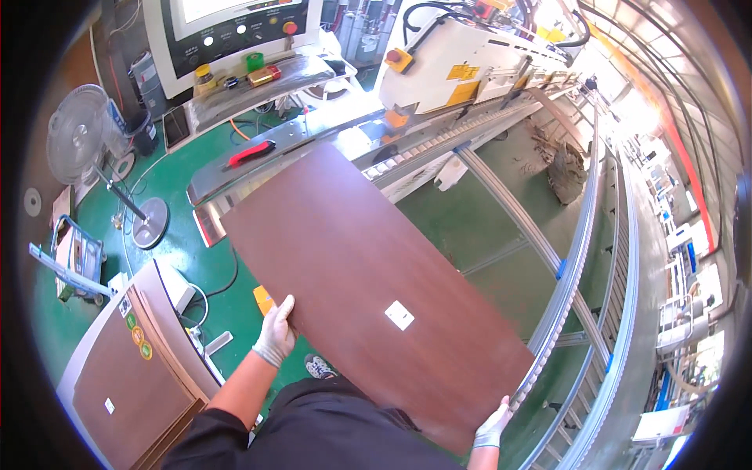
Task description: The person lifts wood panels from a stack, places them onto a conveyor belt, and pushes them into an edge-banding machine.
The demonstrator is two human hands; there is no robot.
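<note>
A long brown wood-grain panel [345,258] with a small white square label [399,316] lies slanted in front of me, its far end over the machine's infeed edge. My left hand [278,333], in a pale glove, grips the panel's near-left edge, thumb on top. At the right end my right hand [492,427], gloved too, holds the corner beside the roller rail [548,345]. The fingers of both hands are partly hidden under the board. A red-handled utility knife [251,154] rests on the metal bed beyond the panel's far-left corner.
A stack of brown panels [137,384] stands at lower left. The white machine [462,70] stretches away at the back, with a control panel [243,39] at upper left. A standing fan [78,137] and a small cart [78,254] are at the left on the green floor.
</note>
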